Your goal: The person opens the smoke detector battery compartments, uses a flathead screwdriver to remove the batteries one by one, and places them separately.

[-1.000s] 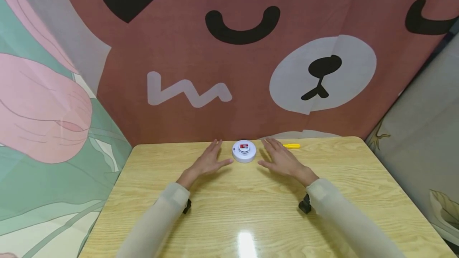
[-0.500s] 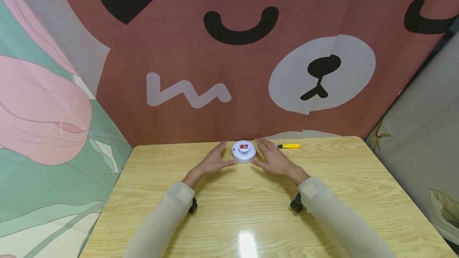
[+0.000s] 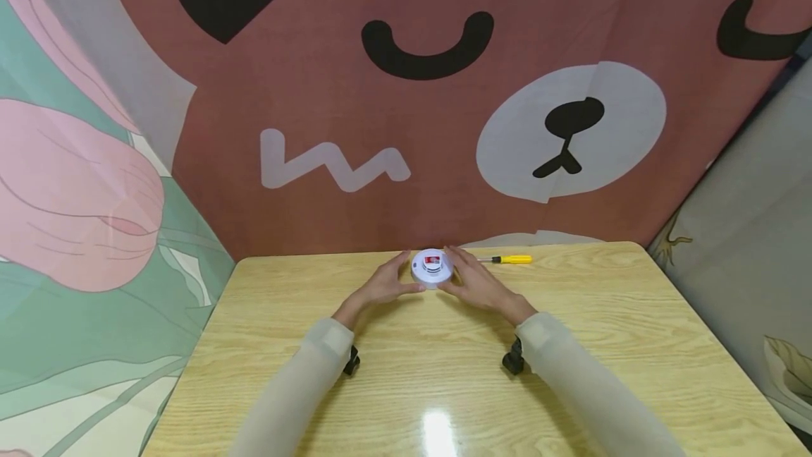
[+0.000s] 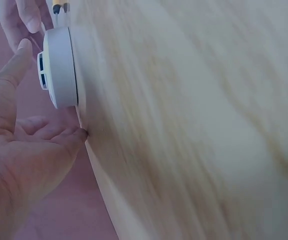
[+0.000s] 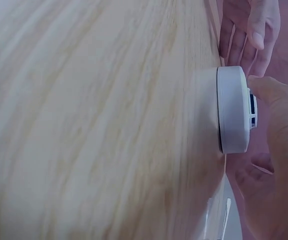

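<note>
A white round smoke detector [image 3: 432,268] with a red label on its raised centre lies flat near the table's back edge. To its left, my left hand [image 3: 383,284] is spread in a loose C, the thumb in front and the fingers behind. My right hand [image 3: 478,285] mirrors it on the right, fingertips close to the rim. In the left wrist view a gap shows between the left palm and the smoke detector [image 4: 61,67]. The right wrist view has the right thumb beside the detector's top [image 5: 234,110], its fingers loosely bent.
A screwdriver [image 3: 515,259] with a yellow handle lies along the back edge, its tip behind the right hand. The wooden table [image 3: 438,365] meets a cloth backdrop [image 3: 317,217] printed with a bear's face. Both wrists carry small black devices.
Both hands have moved inward from the two sides, closer to the smoke detector. More of the screwdriver's shaft is uncovered. The detector has stayed in place.
</note>
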`<state>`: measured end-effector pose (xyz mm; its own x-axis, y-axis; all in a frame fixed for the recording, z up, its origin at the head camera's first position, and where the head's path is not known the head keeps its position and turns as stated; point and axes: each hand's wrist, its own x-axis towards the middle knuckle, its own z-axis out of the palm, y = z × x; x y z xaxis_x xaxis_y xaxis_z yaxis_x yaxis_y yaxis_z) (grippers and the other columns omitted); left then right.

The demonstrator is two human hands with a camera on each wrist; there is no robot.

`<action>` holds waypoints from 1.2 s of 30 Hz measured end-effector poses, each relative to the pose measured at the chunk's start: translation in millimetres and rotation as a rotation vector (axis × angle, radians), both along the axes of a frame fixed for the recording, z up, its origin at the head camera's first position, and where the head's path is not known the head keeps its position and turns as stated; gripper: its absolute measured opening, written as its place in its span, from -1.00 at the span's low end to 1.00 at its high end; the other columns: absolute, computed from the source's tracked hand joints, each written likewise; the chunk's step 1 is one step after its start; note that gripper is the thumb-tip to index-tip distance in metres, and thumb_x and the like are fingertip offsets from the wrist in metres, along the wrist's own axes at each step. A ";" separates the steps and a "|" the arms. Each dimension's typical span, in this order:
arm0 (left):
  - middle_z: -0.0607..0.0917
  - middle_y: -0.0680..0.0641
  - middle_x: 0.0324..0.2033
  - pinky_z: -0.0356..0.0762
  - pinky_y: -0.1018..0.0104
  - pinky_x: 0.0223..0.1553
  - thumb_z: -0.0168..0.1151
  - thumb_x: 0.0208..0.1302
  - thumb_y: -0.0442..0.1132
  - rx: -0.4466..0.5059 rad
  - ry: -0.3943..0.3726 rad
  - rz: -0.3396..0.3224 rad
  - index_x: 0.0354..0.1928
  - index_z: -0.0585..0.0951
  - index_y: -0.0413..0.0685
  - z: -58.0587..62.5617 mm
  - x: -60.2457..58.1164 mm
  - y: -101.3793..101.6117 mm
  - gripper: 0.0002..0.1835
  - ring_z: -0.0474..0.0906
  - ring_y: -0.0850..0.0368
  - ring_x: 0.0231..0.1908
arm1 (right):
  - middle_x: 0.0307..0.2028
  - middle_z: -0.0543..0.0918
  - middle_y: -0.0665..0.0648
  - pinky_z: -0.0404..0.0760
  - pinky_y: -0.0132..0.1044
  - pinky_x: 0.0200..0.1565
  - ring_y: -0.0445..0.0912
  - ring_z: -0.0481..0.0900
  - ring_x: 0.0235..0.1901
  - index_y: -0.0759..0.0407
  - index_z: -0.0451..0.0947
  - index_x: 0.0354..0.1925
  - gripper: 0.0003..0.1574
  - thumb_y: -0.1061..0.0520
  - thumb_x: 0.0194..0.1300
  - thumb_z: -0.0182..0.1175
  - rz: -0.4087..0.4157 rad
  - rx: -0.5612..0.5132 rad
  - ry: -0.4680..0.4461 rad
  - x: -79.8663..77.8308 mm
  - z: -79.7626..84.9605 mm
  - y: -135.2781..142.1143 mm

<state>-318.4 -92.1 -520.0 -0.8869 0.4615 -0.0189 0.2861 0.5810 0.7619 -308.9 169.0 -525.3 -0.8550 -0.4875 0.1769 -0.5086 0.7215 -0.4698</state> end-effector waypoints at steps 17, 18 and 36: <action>0.39 -0.33 0.51 0.27 -0.02 0.54 0.51 0.35 -0.18 0.018 0.055 -0.025 0.56 0.29 -0.33 -3.2 -4.9 10.2 -0.13 0.31 -0.22 0.52 | 0.52 0.29 0.47 0.39 0.20 0.46 0.31 0.33 0.49 0.45 0.14 0.58 0.06 0.03 0.41 0.43 0.032 -0.058 -0.007 -5.9 -7.8 -8.9; 0.41 -0.33 0.50 0.28 -0.02 0.53 0.51 0.35 -0.18 0.015 0.061 -0.022 0.56 0.30 -0.34 -3.5 -5.4 10.8 -0.13 0.32 -0.22 0.51 | 0.52 0.28 0.47 0.39 0.19 0.46 0.31 0.32 0.49 0.45 0.13 0.59 0.07 0.03 0.41 0.44 0.028 -0.059 -0.013 -6.2 -7.7 -9.3; 0.51 -0.39 0.40 0.42 0.00 0.45 0.57 0.26 -0.32 -0.014 0.146 0.004 0.50 0.31 -0.49 -8.8 -10.2 23.2 -0.12 0.47 -0.23 0.40 | 0.51 0.32 0.44 0.43 0.14 0.44 0.27 0.38 0.46 0.43 0.19 0.57 0.05 0.07 0.37 0.48 0.012 -0.096 -0.026 -10.6 -13.4 -12.2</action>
<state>-328.6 -68.9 -528.8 -0.8826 0.4584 0.1042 0.3909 0.5926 0.7043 -319.5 156.8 -538.7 -0.8541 -0.4794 0.2016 -0.5038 0.6665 -0.5495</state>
